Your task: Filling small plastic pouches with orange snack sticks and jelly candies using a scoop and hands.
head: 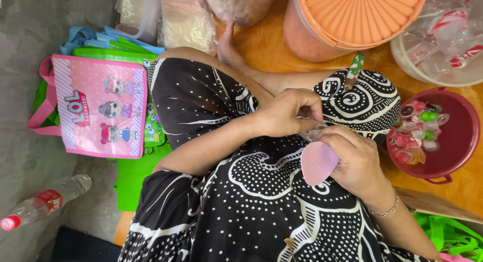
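Pink perforated scoop (318, 162): over the lap, just left of the red bowl (460, 136), clasped in the right hand (356, 160). Round dotted face turned toward the camera; handle hidden under the palm.

Right hand: entering from the lower right, forearm angled up and inward, wrist bent, back of hand up. Fingers curled around the scoop, thumb side toward the other hand. Thin bracelet (385, 210) at the wrist. Grip: closed on the scoop.

Left hand (289, 113): entering from the lower left, forearm laid across the thigh, wrist slightly flexed. Fingers folded, tips drawn together in a pinch at a small clear plastic piece (313, 134) between the two hands. Grip: pinched on that piece; what the piece contains, too small to tell.

Both hands touching or nearly touching at the fingertips, above a black-and-white patterned dress (241, 191).

Surroundings:
- Red bowl on the wooden surface (261, 45), filled with small coloured jelly cups (420, 128).
- Orange lidded tub (347, 20) beyond the hands.
- White basin (437, 78) of clear wrapped pieces at upper right.
- Pink cartoon bag (98, 106) lying on green bags (136, 176) at left.
- Plastic bottle (45, 201) on its side at lower left, well apart from both hands.
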